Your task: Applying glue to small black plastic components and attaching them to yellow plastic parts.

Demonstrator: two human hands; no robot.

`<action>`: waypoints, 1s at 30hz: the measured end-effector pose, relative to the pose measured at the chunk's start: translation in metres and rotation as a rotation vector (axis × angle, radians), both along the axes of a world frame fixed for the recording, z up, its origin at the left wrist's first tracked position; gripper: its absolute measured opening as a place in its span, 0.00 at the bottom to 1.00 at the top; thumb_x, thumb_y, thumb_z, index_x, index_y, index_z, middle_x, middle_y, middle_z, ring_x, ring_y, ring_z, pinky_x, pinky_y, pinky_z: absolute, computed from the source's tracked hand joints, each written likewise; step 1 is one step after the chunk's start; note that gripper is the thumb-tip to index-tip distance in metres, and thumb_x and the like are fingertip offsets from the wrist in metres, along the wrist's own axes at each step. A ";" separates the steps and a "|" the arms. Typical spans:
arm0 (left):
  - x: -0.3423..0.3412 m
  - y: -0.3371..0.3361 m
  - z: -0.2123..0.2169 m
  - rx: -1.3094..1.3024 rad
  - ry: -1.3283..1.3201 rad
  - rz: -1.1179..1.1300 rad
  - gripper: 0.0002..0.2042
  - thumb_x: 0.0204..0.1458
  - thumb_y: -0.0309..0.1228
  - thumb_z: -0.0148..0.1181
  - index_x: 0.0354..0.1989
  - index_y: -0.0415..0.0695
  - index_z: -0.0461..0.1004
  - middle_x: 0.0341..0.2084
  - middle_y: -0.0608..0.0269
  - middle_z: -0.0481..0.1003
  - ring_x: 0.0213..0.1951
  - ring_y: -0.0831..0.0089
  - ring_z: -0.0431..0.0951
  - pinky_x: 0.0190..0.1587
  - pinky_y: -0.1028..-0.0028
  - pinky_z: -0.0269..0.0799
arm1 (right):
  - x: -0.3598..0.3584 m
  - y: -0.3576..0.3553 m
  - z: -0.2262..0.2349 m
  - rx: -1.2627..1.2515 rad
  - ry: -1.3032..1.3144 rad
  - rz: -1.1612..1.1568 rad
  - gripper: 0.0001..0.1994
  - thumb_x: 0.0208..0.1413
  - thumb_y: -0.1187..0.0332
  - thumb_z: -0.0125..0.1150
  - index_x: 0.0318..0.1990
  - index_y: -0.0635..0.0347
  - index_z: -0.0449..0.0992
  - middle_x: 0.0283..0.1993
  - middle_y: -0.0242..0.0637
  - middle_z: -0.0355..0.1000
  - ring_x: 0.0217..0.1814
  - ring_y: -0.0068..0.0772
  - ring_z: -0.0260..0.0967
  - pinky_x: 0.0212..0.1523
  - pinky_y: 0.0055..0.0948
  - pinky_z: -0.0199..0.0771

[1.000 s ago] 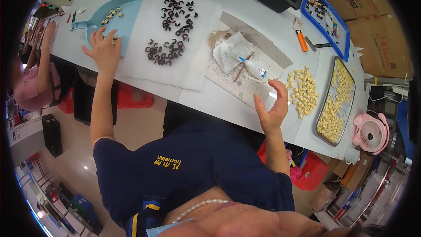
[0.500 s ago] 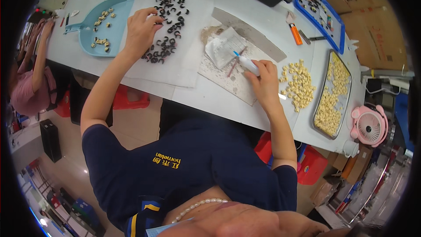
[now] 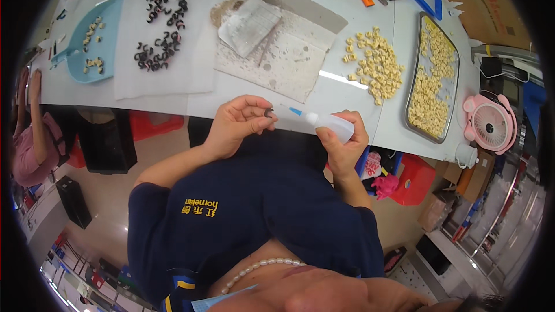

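Both hands have drawn back off the worktop (image 3: 358, 98): left hand (image 3: 234, 127) pinches what looks like a small dark ring (image 3: 269, 113), right hand (image 3: 341, 141) grips a glue bottle (image 3: 326, 124), nozzle aimed at it.

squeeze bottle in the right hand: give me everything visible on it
The bottle is small, white to translucent, looks like soft plastic, with a thin nozzle ending in a blue tip. It lies roughly level in the right hand, fingers wrapped over its body, base hidden in the palm. The nozzle points toward the left hand, which pinches a small dark piece; the tip sits close to it, contact unclear. It is held at the table edge, off the surface.
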State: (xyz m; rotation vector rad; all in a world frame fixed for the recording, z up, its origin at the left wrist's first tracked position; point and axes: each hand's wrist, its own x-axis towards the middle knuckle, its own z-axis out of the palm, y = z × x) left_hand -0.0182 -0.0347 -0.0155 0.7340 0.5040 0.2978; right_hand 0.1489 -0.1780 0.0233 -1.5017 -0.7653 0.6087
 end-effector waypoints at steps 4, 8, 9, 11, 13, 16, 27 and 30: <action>-0.001 -0.001 0.000 0.003 0.009 -0.026 0.14 0.49 0.21 0.57 0.45 0.38 0.68 0.34 0.57 0.76 0.34 0.75 0.76 0.33 0.83 0.68 | -0.009 -0.011 -0.005 0.039 -0.035 -0.039 0.11 0.45 0.70 0.66 0.31 0.65 0.69 0.24 0.32 0.69 0.23 0.16 0.64 0.25 0.16 0.64; -0.006 -0.004 -0.006 -0.042 -0.024 -0.062 0.14 0.49 0.21 0.57 0.46 0.38 0.68 0.34 0.57 0.76 0.34 0.74 0.77 0.33 0.83 0.68 | -0.015 -0.005 -0.002 0.007 -0.176 -0.056 0.11 0.45 0.70 0.66 0.30 0.64 0.69 0.21 0.32 0.69 0.21 0.16 0.64 0.22 0.17 0.64; -0.007 -0.004 -0.003 -0.068 -0.012 -0.060 0.14 0.49 0.21 0.57 0.46 0.37 0.68 0.35 0.57 0.76 0.35 0.74 0.77 0.33 0.83 0.69 | -0.017 -0.003 -0.001 0.011 -0.221 -0.056 0.11 0.44 0.70 0.66 0.29 0.64 0.69 0.20 0.32 0.69 0.20 0.17 0.65 0.21 0.17 0.64; -0.008 -0.005 -0.001 -0.097 -0.001 -0.058 0.14 0.49 0.21 0.56 0.46 0.37 0.68 0.35 0.56 0.76 0.36 0.73 0.77 0.33 0.83 0.69 | -0.018 -0.003 -0.002 0.011 -0.267 -0.056 0.10 0.44 0.70 0.66 0.28 0.63 0.69 0.20 0.33 0.69 0.19 0.17 0.65 0.20 0.18 0.64; -0.009 -0.005 -0.001 -0.107 -0.002 -0.070 0.14 0.49 0.21 0.56 0.46 0.37 0.68 0.35 0.56 0.76 0.36 0.73 0.77 0.33 0.83 0.69 | -0.020 -0.003 -0.001 -0.009 -0.317 -0.038 0.10 0.43 0.71 0.67 0.27 0.63 0.70 0.19 0.33 0.69 0.18 0.19 0.65 0.20 0.18 0.63; -0.010 -0.004 -0.002 -0.113 -0.007 -0.079 0.14 0.49 0.21 0.56 0.46 0.37 0.68 0.35 0.56 0.76 0.36 0.73 0.77 0.33 0.83 0.70 | -0.021 -0.001 -0.001 -0.006 -0.329 -0.047 0.10 0.43 0.71 0.67 0.27 0.62 0.70 0.19 0.33 0.69 0.17 0.19 0.64 0.19 0.18 0.63; -0.009 -0.006 0.001 -0.091 -0.001 -0.092 0.14 0.49 0.21 0.56 0.45 0.38 0.68 0.34 0.57 0.76 0.36 0.73 0.77 0.33 0.83 0.70 | -0.021 -0.003 0.001 -0.005 -0.303 -0.061 0.10 0.43 0.71 0.67 0.25 0.62 0.69 0.18 0.32 0.68 0.17 0.18 0.63 0.19 0.18 0.62; -0.008 -0.007 0.001 -0.070 0.009 -0.085 0.14 0.49 0.21 0.56 0.45 0.38 0.69 0.34 0.57 0.76 0.35 0.74 0.77 0.33 0.83 0.69 | -0.019 -0.007 0.000 0.021 -0.289 -0.065 0.10 0.43 0.71 0.67 0.26 0.62 0.69 0.18 0.32 0.67 0.16 0.18 0.62 0.18 0.18 0.61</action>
